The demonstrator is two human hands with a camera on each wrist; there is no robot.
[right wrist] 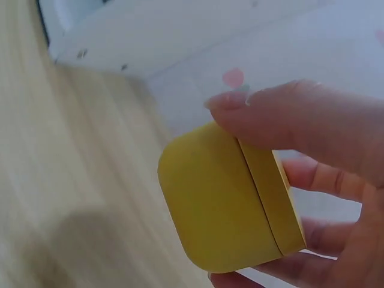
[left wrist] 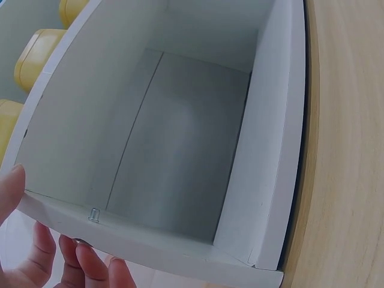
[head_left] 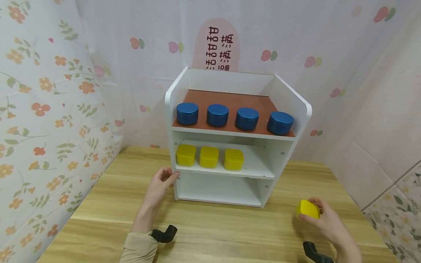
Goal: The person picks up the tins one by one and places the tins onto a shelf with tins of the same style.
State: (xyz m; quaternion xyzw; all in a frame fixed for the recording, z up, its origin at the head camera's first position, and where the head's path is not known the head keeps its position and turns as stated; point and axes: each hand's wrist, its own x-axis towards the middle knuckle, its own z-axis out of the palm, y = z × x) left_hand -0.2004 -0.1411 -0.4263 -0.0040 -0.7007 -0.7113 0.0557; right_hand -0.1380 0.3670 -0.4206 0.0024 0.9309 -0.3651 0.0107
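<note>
My right hand [head_left: 323, 219] holds a yellow square box with rounded corners [head_left: 308, 209] over the table, right of the white shelf [head_left: 222, 174]. In the right wrist view, thumb and fingers grip the yellow box [right wrist: 219, 201] across its sides, and a lid seam shows. My left hand [head_left: 160, 184] is at the shelf's left side panel, just below the middle board. The left wrist view has the thumb at the panel's front edge and the fingertips [left wrist: 90, 264] along its outer side. Three more yellow boxes [head_left: 209, 157] stand in a row on the middle board, toward the left.
Several round blue tins [head_left: 217, 115] line the front of the shelf's brown top board [head_left: 227, 98]. The shelf stands on a wooden table [head_left: 210, 226], with a patterned cloth [head_left: 138, 91] hanging behind and at both sides.
</note>
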